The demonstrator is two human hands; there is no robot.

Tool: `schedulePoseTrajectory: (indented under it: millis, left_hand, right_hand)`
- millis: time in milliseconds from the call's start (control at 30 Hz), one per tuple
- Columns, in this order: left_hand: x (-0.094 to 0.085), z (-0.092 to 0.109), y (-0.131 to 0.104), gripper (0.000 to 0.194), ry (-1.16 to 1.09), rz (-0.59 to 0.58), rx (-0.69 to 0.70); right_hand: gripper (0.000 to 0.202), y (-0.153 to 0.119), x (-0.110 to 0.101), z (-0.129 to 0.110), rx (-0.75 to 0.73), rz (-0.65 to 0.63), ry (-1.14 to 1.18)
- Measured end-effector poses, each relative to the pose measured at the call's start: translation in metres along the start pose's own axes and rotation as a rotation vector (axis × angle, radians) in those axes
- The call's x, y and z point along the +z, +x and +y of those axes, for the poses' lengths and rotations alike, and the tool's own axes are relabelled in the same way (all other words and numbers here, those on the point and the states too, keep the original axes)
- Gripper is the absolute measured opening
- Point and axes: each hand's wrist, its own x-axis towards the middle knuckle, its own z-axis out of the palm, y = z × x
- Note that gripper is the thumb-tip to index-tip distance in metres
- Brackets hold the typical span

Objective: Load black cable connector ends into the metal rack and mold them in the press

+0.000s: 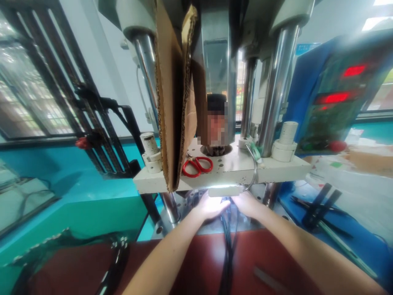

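Both hands reach under the pale upper plate (270,174) of a press, into bright lamp light. My left hand (212,205) is at the left of a bundle of thin black cables (227,241); its thumb stretches over toward them. My right hand (247,205) is close by on the other side of the bundle. A small white lamp (224,191) and glare hide most of the fingers, so their grip does not show. From between the hands the cables run down across the dark red table (205,262) toward me.
Red-handled scissors (197,166) and folded cardboard (173,102) rest on the press plate. Steel columns (281,82) stand at both sides. A control box (334,94) with red displays is at right, above tools (319,209) on a blue surface. More black cables (115,262) lie at left.
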Motion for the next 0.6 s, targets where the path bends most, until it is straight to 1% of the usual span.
schedulePoseTrajectory:
  millis: [100,233,333,433,467,533,600]
  left_hand:
    - [0.001,-0.003,0.006,0.02,-0.027,-0.016,-0.036]
    - [0.001,-0.005,0.011,0.022,-0.07,-0.018,-0.062]
    - [0.002,0.0,0.014,0.026,-0.091,-0.015,-0.066]
    - [0.003,0.007,0.016,0.037,-0.076,-0.002,-0.056]
    - [0.001,0.008,0.015,0.04,-0.044,0.018,-0.048]
    - [-0.005,0.007,0.01,0.041,0.103,0.092,-0.039]
    - [-0.017,0.0,-0.001,0.04,0.273,0.178,-0.051]
  right_hand:
    - [0.026,0.005,-0.001,-0.001,-0.01,0.011,0.028]
    - [0.03,0.009,0.002,0.004,-0.02,-0.002,0.065]
    - [0.034,0.009,0.004,0.012,-0.014,-0.029,0.089]
    - [0.036,0.01,0.001,0.018,0.025,-0.062,0.103]
    - [0.036,0.011,0.0,0.019,0.043,-0.07,0.104]
    - [0.038,0.013,-0.004,0.016,0.076,-0.081,0.107]
    - [0.037,0.016,-0.006,0.008,0.095,-0.09,0.114]
